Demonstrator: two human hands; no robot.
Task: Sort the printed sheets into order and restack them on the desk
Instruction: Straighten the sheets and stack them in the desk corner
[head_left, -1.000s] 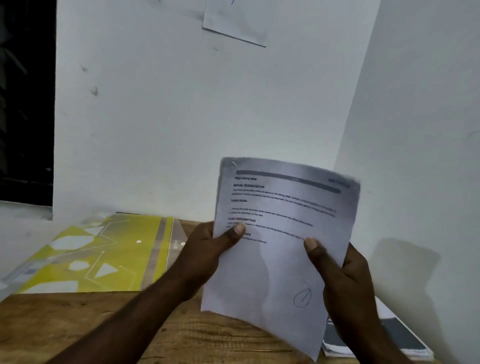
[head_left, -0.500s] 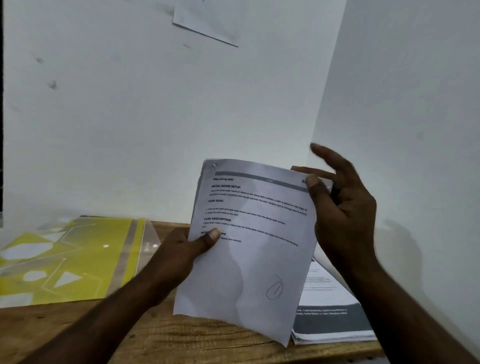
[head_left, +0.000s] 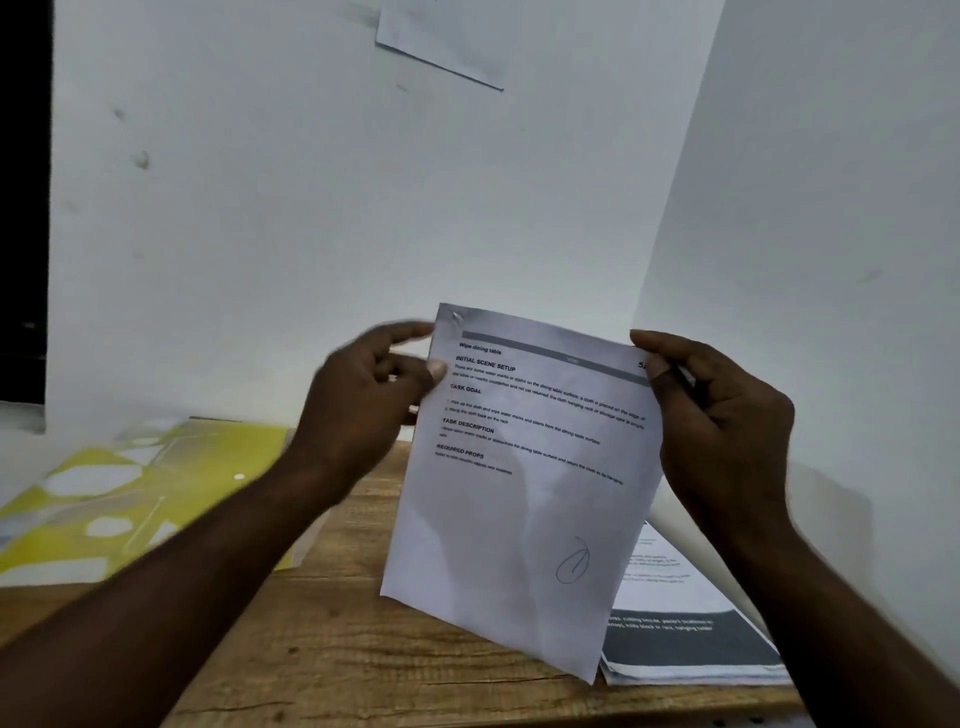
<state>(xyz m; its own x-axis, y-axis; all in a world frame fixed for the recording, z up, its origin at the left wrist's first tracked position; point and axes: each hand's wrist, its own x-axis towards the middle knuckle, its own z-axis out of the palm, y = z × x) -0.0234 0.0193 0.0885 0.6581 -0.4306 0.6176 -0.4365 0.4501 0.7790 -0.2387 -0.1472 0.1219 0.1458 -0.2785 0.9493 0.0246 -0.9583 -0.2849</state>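
At the left end of the desk (head_left: 337, 654) lies a yellow plastic folder (head_left: 130, 499); its contents are too blurred to tell. Above the middle of the desk the printed sheet (head_left: 524, 483) is held upright and slightly tilted, headed "Wipe dining table". The left hand (head_left: 363, 410) pinches its upper left edge, thumb in front. The right hand (head_left: 722, 431) pinches its upper right corner. At the desk's right end, partly behind the sheet's lower corner, rests a stack of printed sheets (head_left: 675, 639).
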